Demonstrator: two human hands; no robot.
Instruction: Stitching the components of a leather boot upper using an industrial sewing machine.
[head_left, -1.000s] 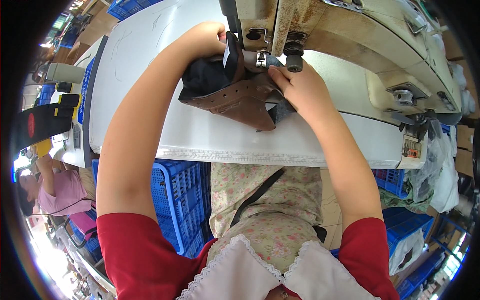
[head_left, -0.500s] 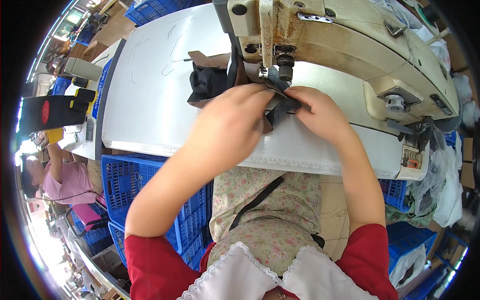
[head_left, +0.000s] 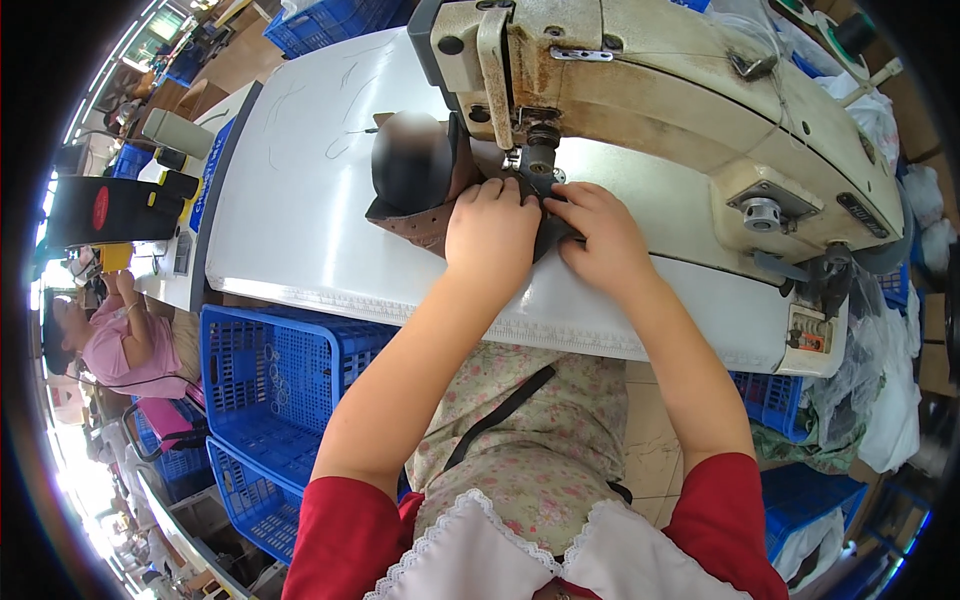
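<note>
A sewing machine (head_left: 540, 110) with a worn cream body stands over the white table. Under its presser foot (head_left: 513, 160) lies a dark, leather-like workpiece (head_left: 425, 225), black with a brown edge strip pierced by small holes. Its black part bulges up left of the needle, partly blurred. My left hand (head_left: 490, 230) is closed over the piece just in front of the foot, fingers together and bent, thumb hidden. Close beside it, my right hand (head_left: 602, 240) grips the right side of the piece, with dark material between finger and thumb. The needle tip cannot be made out.
Blue plastic crates (head_left: 265, 370) stand below the table's front edge at left. Loose threads lie on the white tabletop (head_left: 290, 190). A person in pink (head_left: 125, 340) sits at another station on the far left. Clear plastic bags (head_left: 880, 370) hang at right.
My left hand has come down, right and nearer the foot, from a blurred raised pose. The workpiece now shows its holed brown strip. My right hand has shifted slightly left and down.
</note>
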